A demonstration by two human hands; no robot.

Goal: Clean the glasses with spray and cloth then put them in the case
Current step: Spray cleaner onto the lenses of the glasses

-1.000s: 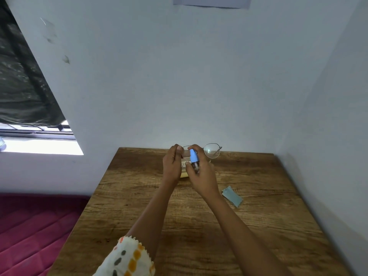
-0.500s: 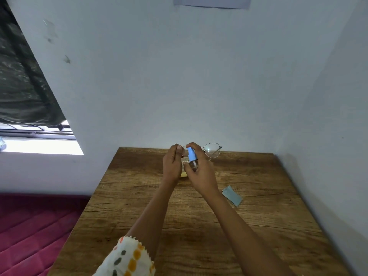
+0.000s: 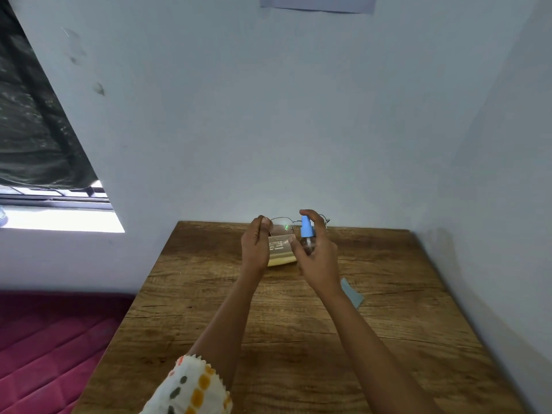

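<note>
Left hand (image 3: 255, 245) pinches glasses (image 3: 283, 228), right hand (image 3: 316, 254) clamps spray bottle (image 3: 307, 234) just beside; case (image 3: 280, 254) below, cloth (image 3: 352, 292) behind right wrist.

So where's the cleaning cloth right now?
The blue cloth lies flat on the wooden table, just right of the person's right wrist, partly hidden behind it, nearer the camera than the yellow case.

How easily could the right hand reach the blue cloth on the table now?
Probably not right away: the right hand is shut on the spray bottle. The blue cloth lies uncovered beside that wrist, with nothing on it, so only the bottle must be put down first.
</note>
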